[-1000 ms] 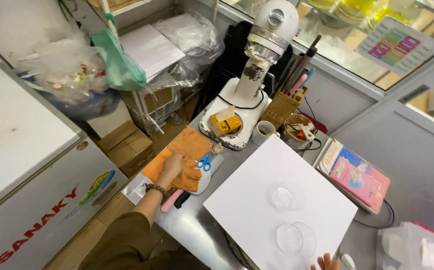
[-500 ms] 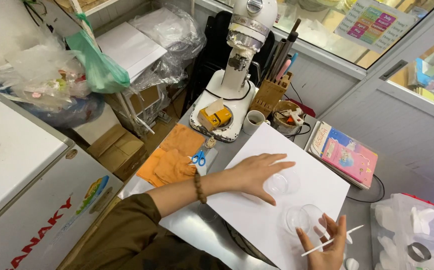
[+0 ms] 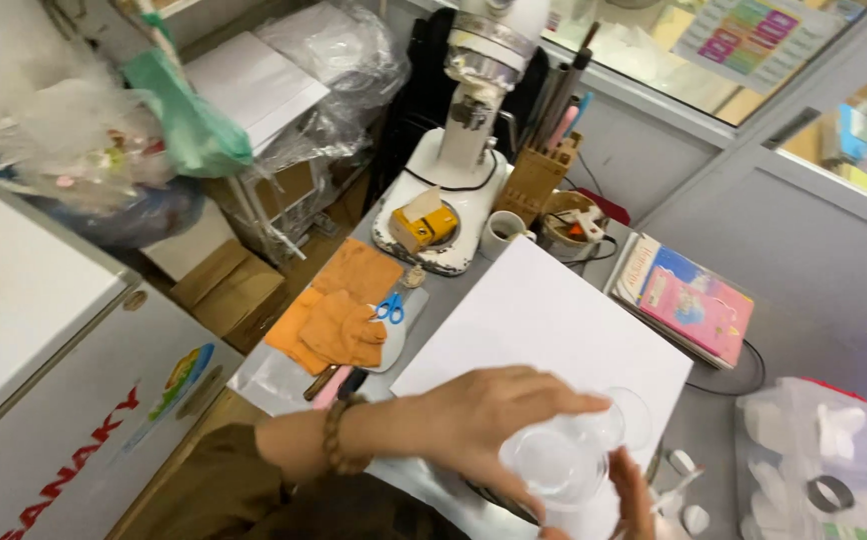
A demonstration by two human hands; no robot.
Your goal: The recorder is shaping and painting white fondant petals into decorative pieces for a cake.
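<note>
Gripping a clear round plastic container [image 3: 554, 462] from above, left hand [image 3: 484, 425] has its fingers spread and curled over the rim, clamped on it, low over the near-right corner of the white board [image 3: 544, 320] on the counter [image 3: 724, 430]. Right hand [image 3: 634, 500] comes up from the bottom edge, fingertips touching the container's near side; only part of it shows, so I cannot tell whether it grips or just steadies. A second clear round piece [image 3: 629, 415] sits just beyond, touching or overlapping the first; can't tell if they're nested. Judgement: thin clear plastic flexes, so light even pressure around the rim, no pinching on one side, and keep it level while the other hand supports from below. Orientation: container is round, so no real long axis in plan; its axis looks about vertical, open face seemingly up toward the camera, though transparency makes that uncertain. Nearby: orange cloth [image 3: 339, 310] with blue scissors [image 3: 390, 310] to the left, stand mixer [image 3: 464, 140] behind, books [image 3: 694, 300] to the right.
</note>
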